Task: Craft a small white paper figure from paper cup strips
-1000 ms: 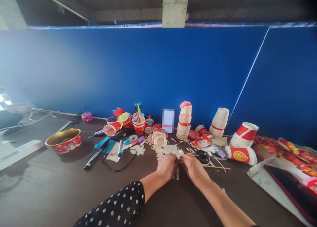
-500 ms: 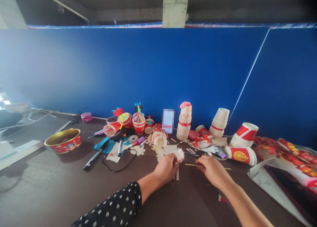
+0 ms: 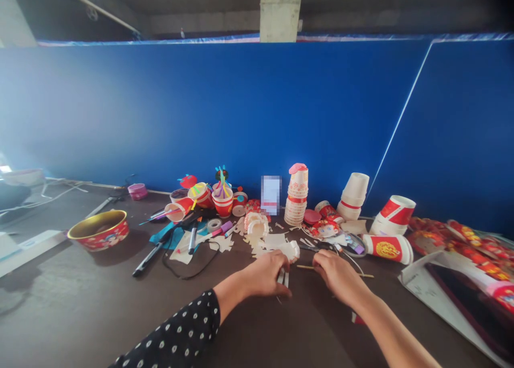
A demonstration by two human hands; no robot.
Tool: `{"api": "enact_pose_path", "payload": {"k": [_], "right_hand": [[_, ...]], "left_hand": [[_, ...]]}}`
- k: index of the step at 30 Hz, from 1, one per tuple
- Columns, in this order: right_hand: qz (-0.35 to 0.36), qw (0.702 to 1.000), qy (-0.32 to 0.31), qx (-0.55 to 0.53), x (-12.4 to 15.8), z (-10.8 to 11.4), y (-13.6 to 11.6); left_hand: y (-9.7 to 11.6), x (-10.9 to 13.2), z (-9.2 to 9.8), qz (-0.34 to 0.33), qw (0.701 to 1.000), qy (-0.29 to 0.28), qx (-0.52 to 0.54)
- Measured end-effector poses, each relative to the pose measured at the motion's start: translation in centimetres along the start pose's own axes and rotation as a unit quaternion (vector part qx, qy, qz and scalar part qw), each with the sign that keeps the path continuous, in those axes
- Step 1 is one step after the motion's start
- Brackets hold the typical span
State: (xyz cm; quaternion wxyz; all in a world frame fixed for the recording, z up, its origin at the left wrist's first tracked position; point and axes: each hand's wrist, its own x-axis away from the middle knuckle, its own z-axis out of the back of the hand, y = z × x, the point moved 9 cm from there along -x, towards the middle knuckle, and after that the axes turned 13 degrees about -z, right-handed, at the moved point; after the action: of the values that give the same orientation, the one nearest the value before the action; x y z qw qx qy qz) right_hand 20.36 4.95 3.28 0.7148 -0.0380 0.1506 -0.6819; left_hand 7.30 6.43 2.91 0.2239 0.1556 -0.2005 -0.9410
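- Near edge of dark table [image 3: 100, 309]: left hand [image 3: 263, 274], right hand [image 3: 339, 277], slightly apart
- Left pinching white paper strips [image 3: 282, 278]
- Right over wooden stick [image 3: 305, 267], grip unclear
- Cut-paper scraps [image 3: 277, 243] just beyond

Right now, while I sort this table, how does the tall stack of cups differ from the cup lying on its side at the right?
The stack of paper cups stands upright, while the red-and-white paper cup lies on its side. The stack holds many nested cups under a pink top; the lying cup looks single. The stack is mostly pale, while the lying cup has a bold gold emblem. Both show red on white.
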Motion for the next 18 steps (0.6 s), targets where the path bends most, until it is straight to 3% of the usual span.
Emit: {"api": "enact_pose_path", "payload": {"k": [9, 18], "right_hand": [[0.048, 0.997, -0.033, -0.055, 0.8, -0.3, -2.1], [0.094, 0.991, -0.053, -0.081, 1.3, -0.1, -3.4]], "left_hand": [[0.6, -0.5, -0.6, -0.051, 0.999, -0.011, 0.008], [1.3, -0.2, -0.7, -0.057, 0.997, -0.036, -0.037]]}}
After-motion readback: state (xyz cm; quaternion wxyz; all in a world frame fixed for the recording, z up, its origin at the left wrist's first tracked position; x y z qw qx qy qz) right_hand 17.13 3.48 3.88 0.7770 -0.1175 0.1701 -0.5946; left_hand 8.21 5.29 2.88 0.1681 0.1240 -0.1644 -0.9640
